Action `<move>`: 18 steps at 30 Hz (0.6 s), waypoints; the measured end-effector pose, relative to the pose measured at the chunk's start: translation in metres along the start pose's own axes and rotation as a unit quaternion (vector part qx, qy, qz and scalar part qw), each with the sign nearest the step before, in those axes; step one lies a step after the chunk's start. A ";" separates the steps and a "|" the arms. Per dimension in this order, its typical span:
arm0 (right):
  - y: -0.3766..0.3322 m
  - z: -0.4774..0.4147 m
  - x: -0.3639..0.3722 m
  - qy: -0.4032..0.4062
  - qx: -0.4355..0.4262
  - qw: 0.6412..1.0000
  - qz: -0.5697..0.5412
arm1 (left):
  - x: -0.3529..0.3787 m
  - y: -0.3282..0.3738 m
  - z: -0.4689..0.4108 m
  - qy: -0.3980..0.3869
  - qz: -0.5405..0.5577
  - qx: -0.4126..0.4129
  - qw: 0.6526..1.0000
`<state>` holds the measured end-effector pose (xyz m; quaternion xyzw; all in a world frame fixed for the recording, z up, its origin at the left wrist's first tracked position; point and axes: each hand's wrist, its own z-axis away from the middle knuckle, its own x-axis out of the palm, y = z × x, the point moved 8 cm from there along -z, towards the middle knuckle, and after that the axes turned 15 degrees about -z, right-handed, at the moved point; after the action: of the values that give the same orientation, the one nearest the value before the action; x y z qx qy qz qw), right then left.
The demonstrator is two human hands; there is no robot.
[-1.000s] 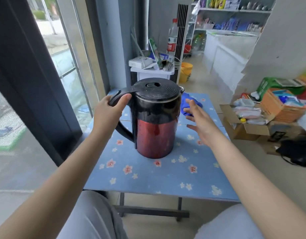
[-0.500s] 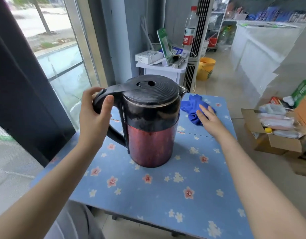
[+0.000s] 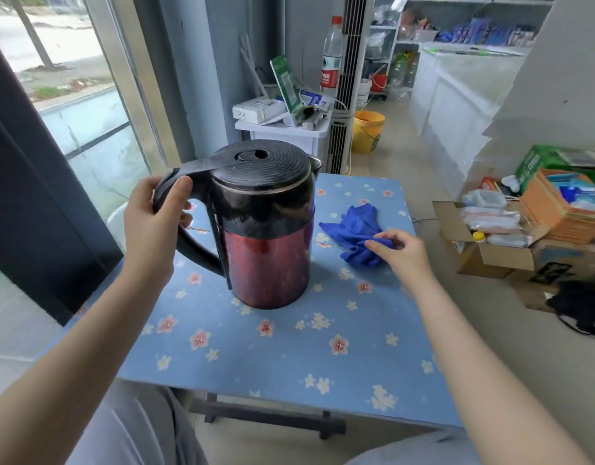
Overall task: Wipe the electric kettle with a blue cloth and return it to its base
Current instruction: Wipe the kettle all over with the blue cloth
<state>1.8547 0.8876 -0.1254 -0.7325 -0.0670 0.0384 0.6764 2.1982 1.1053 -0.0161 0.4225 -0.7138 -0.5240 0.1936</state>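
Observation:
A red electric kettle (image 3: 266, 260) with a black lid and black handle stands upright on the blue flowered table (image 3: 289, 347). My left hand (image 3: 155, 223) is wrapped around the top of its handle. To the right of the kettle lies a crumpled blue cloth (image 3: 353, 229) on the table. My right hand (image 3: 400, 250) pinches the near edge of that cloth between thumb and fingers. No kettle base is visible; the kettle hides the table behind it.
An open cardboard box (image 3: 490, 243) with packets and an orange box (image 3: 558, 209) sit on the floor at right. Behind the table are a white stand (image 3: 286, 129) with small items, a water bottle (image 3: 331, 58) and a yellow bucket (image 3: 368, 130). A glass window (image 3: 88, 122) is at left.
My right hand has drawn back toward me and closed its fingers on the cloth, pulling it nearer. The left hand keeps its hold on the kettle handle. The view has shifted.

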 end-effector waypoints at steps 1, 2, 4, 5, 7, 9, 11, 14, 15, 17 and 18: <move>-0.009 0.015 -0.003 0.010 -0.008 0.999 -0.033 | -0.001 0.001 0.002 -0.009 0.007 -0.005 1.000; -0.019 0.030 -0.004 0.020 -0.018 0.997 -0.066 | -0.002 0.002 0.005 -0.019 0.012 -0.010 1.000; -0.036 0.059 -0.004 0.027 -0.038 0.993 -0.106 | -0.004 0.004 0.011 -0.037 0.015 -0.019 0.999; -0.041 0.072 -0.003 0.025 -0.048 0.993 -0.107 | -0.005 0.005 0.015 -0.049 0.012 -0.023 0.998; -0.044 0.093 0.001 0.015 -0.069 0.994 -0.085 | -0.008 0.008 0.023 -0.073 0.002 -0.025 0.997; -0.035 0.107 0.014 -0.036 -0.072 0.996 -0.040 | -0.012 0.013 0.028 -0.088 -0.005 -0.017 0.996; -0.016 0.120 0.038 -0.153 -0.032 0.988 0.019 | -0.014 0.017 0.031 -0.100 -0.009 -0.010 0.995; 0.018 0.132 0.057 -0.244 -0.038 0.935 0.255 | -0.014 0.022 0.026 -0.114 -0.022 0.006 0.993; 0.023 0.132 0.056 -0.232 -0.076 0.916 0.318 | -0.014 0.023 0.022 -0.116 -0.027 0.008 0.993; 0.024 0.130 0.054 -0.195 -0.113 0.910 0.349 | -0.014 0.023 0.010 -0.110 -0.043 -0.004 0.993; 0.024 0.128 0.051 -0.174 -0.113 0.920 0.333 | -0.014 0.023 0.003 -0.105 -0.051 -0.008 0.993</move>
<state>1.8877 1.0192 -0.1576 -0.7658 0.0606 0.3808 0.5147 2.1946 1.1206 0.0061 0.3993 -0.7033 -0.5806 0.0942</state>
